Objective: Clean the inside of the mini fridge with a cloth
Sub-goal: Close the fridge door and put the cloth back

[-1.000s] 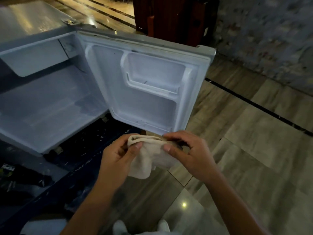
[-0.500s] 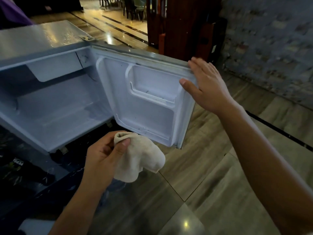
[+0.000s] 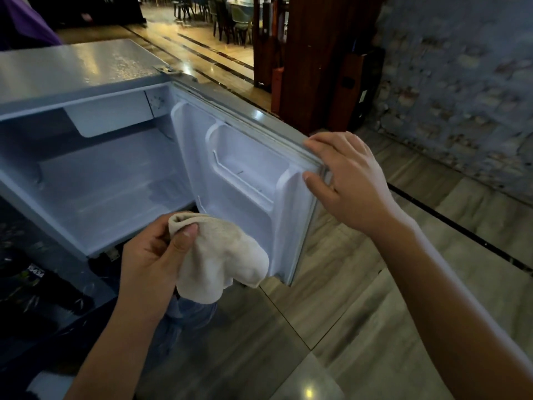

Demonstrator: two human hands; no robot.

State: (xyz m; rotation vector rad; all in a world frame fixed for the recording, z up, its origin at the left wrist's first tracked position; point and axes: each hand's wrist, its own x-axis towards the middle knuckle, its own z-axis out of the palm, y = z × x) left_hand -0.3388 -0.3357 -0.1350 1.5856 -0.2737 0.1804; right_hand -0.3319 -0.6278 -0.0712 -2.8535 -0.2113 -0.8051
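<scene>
Since half a second ago the right hand [image 3: 350,180] has closed its fingers on the door [image 3: 248,180] edge. The left hand [image 3: 155,255] pinches the cloth [image 3: 222,255] below the mini fridge [image 3: 86,70]. Judged: steadying; wiping inside comes next.

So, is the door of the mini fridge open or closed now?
Open. The door is swung out, showing its white inner panel and the bare fridge cavity. The right hand grips the door's top corner.
</scene>
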